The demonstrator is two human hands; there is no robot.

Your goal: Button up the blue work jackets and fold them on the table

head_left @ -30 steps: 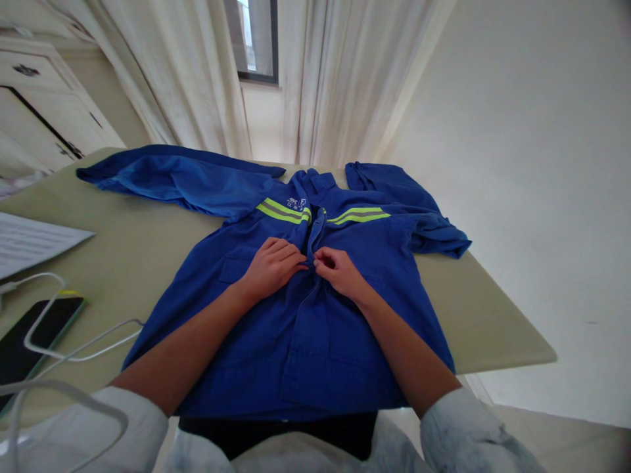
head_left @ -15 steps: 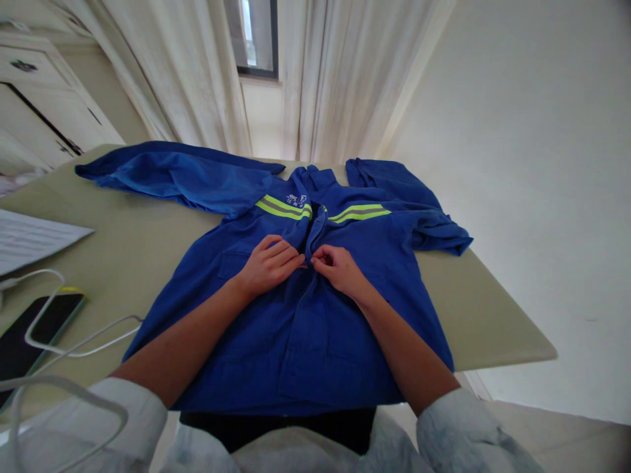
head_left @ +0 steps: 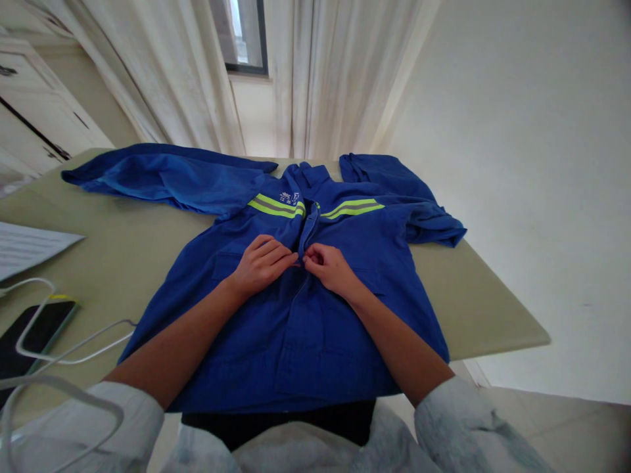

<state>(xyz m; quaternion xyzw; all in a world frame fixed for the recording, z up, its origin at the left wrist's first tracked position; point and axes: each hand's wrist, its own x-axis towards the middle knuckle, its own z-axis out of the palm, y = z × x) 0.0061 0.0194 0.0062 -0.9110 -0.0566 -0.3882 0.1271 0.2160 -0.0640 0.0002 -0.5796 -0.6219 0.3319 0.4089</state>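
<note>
A blue work jacket [head_left: 236, 368] with yellow-green and grey reflective stripes across the chest lies front side up, its collar at the far end. My left hand [head_left: 263, 264] pinches one side of the front opening at mid-chest, fingers closed. Just across from it, my right hand [head_left: 329, 266] is closed in a pinch on the other edge of the placket. The fingertips of both hands nearly meet. Above them the front edges stand apart, and the small spot between the fingertips is too hidden to make out.
The jacket rests on a greenish-beige table [head_left: 486, 305]. On the left lie a printed paper sheet [head_left: 34, 246], a dark phone [head_left: 34, 332] and a white cable [head_left: 64, 387]. Curtains [head_left: 325, 79] hang behind the table, with a white wall [head_left: 532, 184] on the right.
The whole view has shifted slightly, so everything sits a little farther left. Both hands keep their pinch at the same spot on the jacket front.
</note>
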